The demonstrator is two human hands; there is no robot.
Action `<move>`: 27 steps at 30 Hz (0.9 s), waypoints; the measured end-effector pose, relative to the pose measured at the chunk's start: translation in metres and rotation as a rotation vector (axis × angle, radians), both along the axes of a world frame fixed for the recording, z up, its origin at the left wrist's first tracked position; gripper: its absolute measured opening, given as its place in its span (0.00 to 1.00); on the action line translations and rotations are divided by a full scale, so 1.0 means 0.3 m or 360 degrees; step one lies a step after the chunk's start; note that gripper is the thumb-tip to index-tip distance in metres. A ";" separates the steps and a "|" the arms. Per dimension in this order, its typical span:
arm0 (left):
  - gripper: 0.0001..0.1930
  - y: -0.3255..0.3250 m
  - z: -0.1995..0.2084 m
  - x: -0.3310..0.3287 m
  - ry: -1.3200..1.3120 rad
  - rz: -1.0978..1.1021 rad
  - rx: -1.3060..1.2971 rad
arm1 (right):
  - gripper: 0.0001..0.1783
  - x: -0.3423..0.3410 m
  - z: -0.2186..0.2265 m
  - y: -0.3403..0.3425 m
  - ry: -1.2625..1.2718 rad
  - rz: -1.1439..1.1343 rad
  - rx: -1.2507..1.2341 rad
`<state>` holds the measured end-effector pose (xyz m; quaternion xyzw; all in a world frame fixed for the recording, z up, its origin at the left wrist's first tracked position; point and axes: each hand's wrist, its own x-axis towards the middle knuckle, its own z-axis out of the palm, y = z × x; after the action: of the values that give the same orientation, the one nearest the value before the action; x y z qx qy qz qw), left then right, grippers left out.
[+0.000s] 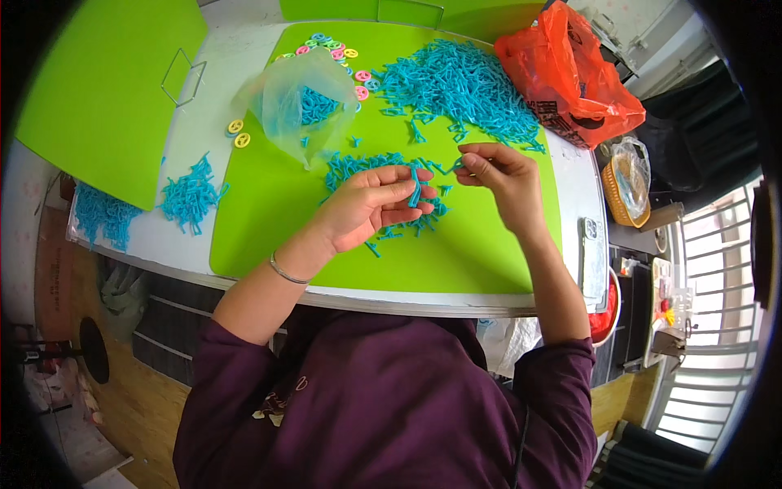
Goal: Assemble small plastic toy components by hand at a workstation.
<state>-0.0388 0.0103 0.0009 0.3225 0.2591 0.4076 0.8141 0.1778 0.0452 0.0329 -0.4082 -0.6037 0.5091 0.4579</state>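
Observation:
My left hand point(362, 204) is closed on a thin blue plastic stick piece point(415, 189) that stands upright between thumb and fingers. To its right, my right hand point(509, 179) pinches a small blue plastic piece point(458, 165) by its end, a short gap away from the left hand. Under and behind my left hand lies a loose heap of similar blue pieces point(346, 167) on the green mat point(269, 236). A larger heap of blue pieces point(456, 85) spreads at the far right of the mat.
A translucent plastic bag point(281, 102) with blue pieces inside lies at far left, beside several colourful small rings point(362, 76). Two yellow rings point(242, 140) sit left of it. More blue pieces point(194, 196) lie on the white tabletop point(167, 155). A red plastic bag point(570, 81) stands at far right.

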 end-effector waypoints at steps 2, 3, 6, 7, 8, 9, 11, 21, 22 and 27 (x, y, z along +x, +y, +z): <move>0.16 -0.011 0.006 0.006 -0.0050 -0.0042 -0.0024 | 0.09 -0.026 -0.004 -0.056 0.0126 -0.0054 0.0024; 0.16 -0.017 0.015 0.008 -0.0066 -0.0056 -0.0045 | 0.08 -0.040 -0.020 -0.077 0.0085 -0.0103 0.0156; 0.17 -0.016 0.020 0.020 -0.0100 -0.0104 -0.0057 | 0.07 -0.051 -0.039 -0.100 -0.0083 -0.0194 0.0417; 0.17 -0.017 0.021 0.021 -0.0117 -0.0115 -0.0053 | 0.07 -0.053 -0.040 -0.102 -0.0207 -0.0215 0.0540; 0.17 -0.017 0.023 0.021 -0.0115 -0.0114 -0.0053 | 0.07 -0.056 -0.035 -0.104 -0.0205 -0.0214 0.0540; 0.17 -0.017 0.025 0.020 -0.0117 -0.0112 -0.0061 | 0.06 -0.058 -0.025 -0.107 -0.0304 -0.0248 0.0614; 0.17 -0.019 0.023 0.016 -0.0115 -0.0101 -0.0073 | 0.06 -0.061 -0.018 -0.111 -0.0399 -0.0273 0.0684; 0.16 -0.024 0.032 0.017 -0.0125 -0.0094 -0.0026 | 0.06 -0.057 -0.029 -0.117 -0.0454 -0.0353 0.0934; 0.16 -0.026 0.033 0.017 -0.0121 -0.0093 -0.0019 | 0.06 -0.056 -0.026 -0.119 -0.0463 -0.0337 0.0921; 0.15 -0.030 0.032 0.020 -0.0014 -0.0065 0.0050 | 0.06 -0.060 -0.010 -0.131 -0.0597 -0.0322 0.1043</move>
<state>-0.0326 0.0014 0.0104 0.3386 0.2424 0.3962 0.8183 0.1598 0.0059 0.0299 -0.3839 -0.7642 0.1581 0.4937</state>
